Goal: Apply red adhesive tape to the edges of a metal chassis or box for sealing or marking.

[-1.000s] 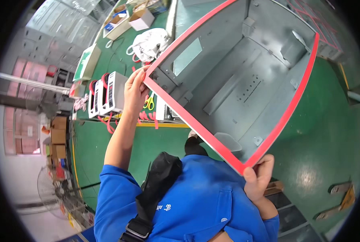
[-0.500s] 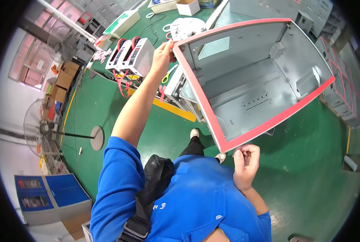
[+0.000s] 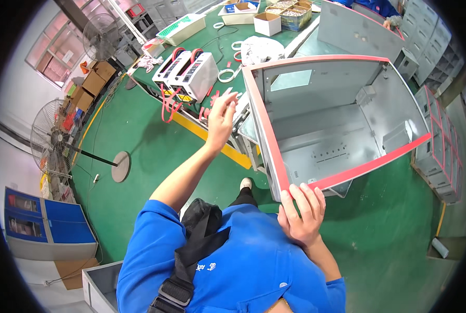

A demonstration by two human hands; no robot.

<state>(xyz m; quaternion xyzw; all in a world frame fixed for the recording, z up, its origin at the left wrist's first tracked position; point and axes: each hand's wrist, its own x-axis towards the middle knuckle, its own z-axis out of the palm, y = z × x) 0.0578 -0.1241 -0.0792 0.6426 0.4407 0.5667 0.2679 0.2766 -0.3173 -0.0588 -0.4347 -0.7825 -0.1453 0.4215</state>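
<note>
Head view shows me a big grey metal cabinet [image 3: 342, 120] with a red-edged rim, right of centre. Near me, my right hand [image 3: 302, 214] grips its near corner. My left hand [image 3: 221, 117], fingers spread, holds nothing, near red strips [image 3: 212, 107] by the white machines [image 3: 188, 70].

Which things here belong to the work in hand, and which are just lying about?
In hand:
- open grey sheet-metal cabinet with red strip along its rim
- right hand gripping its near corner
- left hand raised near the red strips hanging by the white tape dispensers

Lying about:
- cardboard box
- standing fan
- blue cabinet
</note>
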